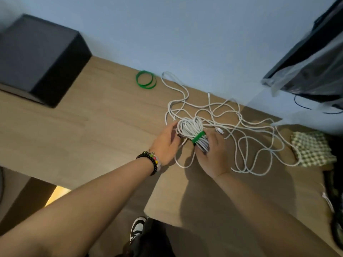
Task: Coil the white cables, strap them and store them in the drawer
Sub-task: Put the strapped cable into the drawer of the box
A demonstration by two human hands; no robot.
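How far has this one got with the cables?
Done: one coiled bundle wears a green strap. In hand: both hands, left hand and right hand, hold that bundle on the desk. Left: loose white cable lies uncoiled, spare green straps unused, nothing stored.

We see dim, soft light; arm shadows fall across the desk toward 6 o'clock. Wide-angle bending and blur smear the black box at 10 o'clock.

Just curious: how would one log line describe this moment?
coiled cable: strapped green | left hand, right hand: holding it | loose cables: uncoiled
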